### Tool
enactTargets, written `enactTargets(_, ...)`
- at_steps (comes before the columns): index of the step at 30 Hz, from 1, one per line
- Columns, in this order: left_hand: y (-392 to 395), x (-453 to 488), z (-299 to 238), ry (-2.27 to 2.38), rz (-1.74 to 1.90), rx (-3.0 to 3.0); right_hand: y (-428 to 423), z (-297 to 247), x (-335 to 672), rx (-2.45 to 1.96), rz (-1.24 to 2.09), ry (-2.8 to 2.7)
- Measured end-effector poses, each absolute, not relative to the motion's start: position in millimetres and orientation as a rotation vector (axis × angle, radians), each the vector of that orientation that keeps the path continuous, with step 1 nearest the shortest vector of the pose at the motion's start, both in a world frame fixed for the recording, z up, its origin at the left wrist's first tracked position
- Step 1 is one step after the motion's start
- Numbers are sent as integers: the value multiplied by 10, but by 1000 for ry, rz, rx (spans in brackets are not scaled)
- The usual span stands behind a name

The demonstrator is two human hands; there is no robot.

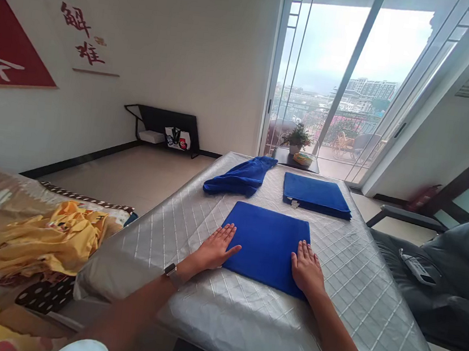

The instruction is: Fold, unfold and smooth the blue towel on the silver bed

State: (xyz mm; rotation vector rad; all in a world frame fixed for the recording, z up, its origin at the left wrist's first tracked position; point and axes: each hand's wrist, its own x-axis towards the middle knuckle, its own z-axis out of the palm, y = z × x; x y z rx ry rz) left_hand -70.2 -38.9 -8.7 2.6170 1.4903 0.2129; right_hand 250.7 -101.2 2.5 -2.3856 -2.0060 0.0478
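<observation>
A folded blue towel [267,242] lies flat on the silver quilted bed cover [353,281] in front of me. My left hand [217,247] rests open and flat on the towel's left edge, a watch on that wrist. My right hand [306,270] lies open and flat on the towel's near right corner. Farther back, a second folded blue towel [315,194] lies flat at the right. A crumpled, unfolded blue towel [240,177] sits at the back left.
Yellow clothing [49,238] is heaped on a patterned bed at the left. A dark armchair [453,271] with a remote on it stands at the right. Beyond the bed are a small table with a potted plant [296,139] and glass balcony doors [348,81].
</observation>
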Motion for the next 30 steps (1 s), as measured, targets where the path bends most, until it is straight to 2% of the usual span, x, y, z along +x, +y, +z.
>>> enactTargets(7,-409,-657,-86,1480,234,2620,-1276,124,2445,-2348,-86,-2015)
enactTargets(18,-443,-509,-31,1495,274,2626,-1704,-66,2321,-2366,126,-2017)
enactTargets(26,-1020,678,177,703,365,2797,-1730,-4,2329,-2350,116,-2079)
enactTargets(30,-1107,838,124,649,334,2763,-1748,-34,2349,-2299,85,-2134)
